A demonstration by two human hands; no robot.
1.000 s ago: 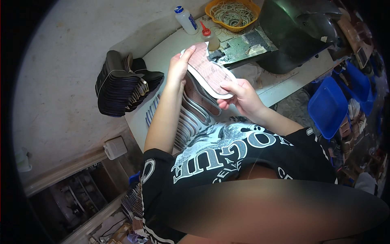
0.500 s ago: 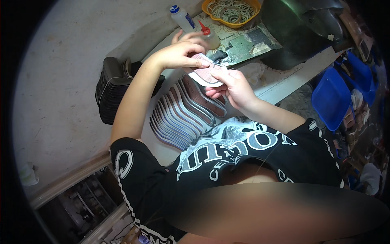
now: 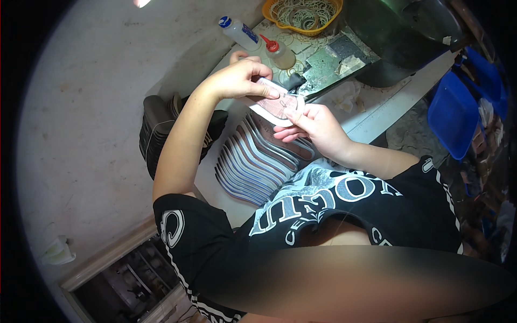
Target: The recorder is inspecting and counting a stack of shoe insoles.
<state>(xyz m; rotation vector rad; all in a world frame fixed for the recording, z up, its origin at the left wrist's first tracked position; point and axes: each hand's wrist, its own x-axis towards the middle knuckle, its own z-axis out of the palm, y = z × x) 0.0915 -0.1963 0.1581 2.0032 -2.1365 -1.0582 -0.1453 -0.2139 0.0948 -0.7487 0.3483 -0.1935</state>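
Note:
Both hands hold up one pinkish-brown shoe insole with a white rim (image 3: 269, 109) above the bench. My left hand (image 3: 242, 78) grips its far left end, with the thumb lying on the upper face and the other fingers partly hidden behind. At the right end, my right hand (image 3: 319, 129) pinches the edge, thumb on top and fingertips curled below. Just beneath stands a long row of similar insoles (image 3: 253, 161), packed on edge side by side. Against the wall, behind my left forearm, is a stack of dark sole-shaped pieces tied with a band (image 3: 157, 129).
Beyond my hands stand a red-nozzled squeeze bottle (image 3: 280, 55) and a white bottle with a blue cap (image 3: 239, 33). A yellow basket of rubber bands (image 3: 265, 12) sits near a stained green board (image 3: 328, 67) and a large dark container (image 3: 388, 43). Blue trays (image 3: 453, 116) are at right.
The whole view has shifted slightly. My left fingers, raised and blurred before, are now more curled behind the insole. Both hands keep hold of it.

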